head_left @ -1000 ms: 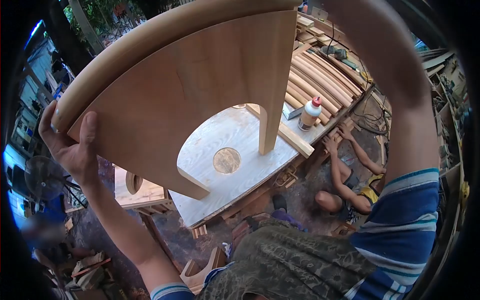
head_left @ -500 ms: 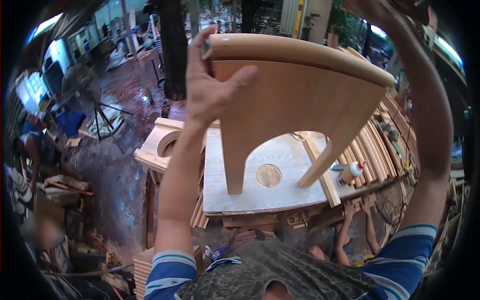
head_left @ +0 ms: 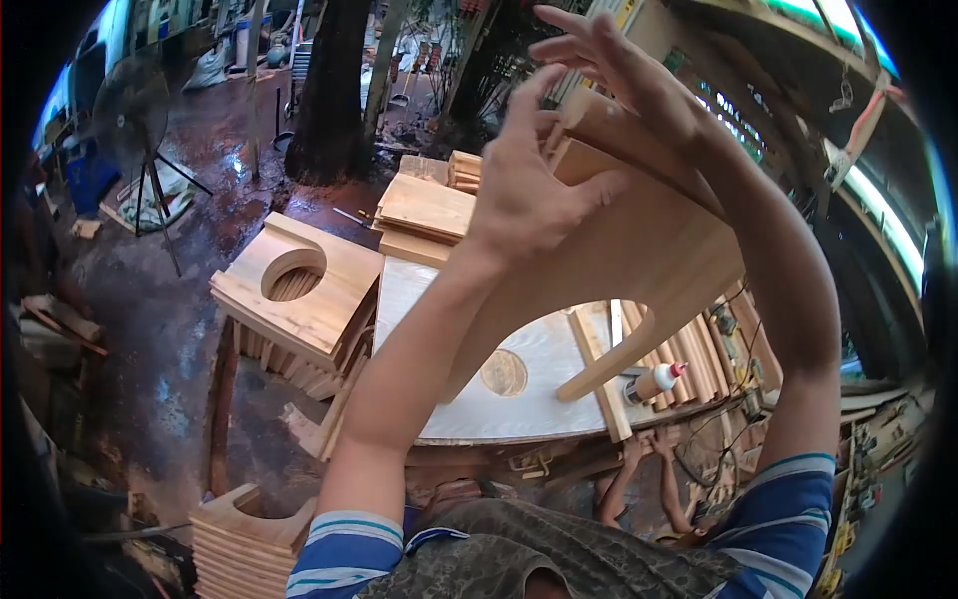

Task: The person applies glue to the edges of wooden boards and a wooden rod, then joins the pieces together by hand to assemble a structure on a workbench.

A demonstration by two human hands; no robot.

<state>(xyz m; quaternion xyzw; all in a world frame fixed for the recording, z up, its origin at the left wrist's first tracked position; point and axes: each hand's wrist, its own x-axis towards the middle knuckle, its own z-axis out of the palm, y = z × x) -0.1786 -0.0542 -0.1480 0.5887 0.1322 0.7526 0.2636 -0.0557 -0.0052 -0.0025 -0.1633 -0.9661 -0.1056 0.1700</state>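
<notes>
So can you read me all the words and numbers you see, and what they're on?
There are no words, numbers, brands or signs that I can read here.
Red-tipped bottle: what looks like its label is too small and blurred to read.
Arched wooden panel: no writing shows on it.

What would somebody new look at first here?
Probably the big arched wooden panel in the middle, over the pale tabletop, with the left hand and right hand near its top. Next, maybe the red-capped bottle to the right, or the board with a round hole on the left.
</notes>
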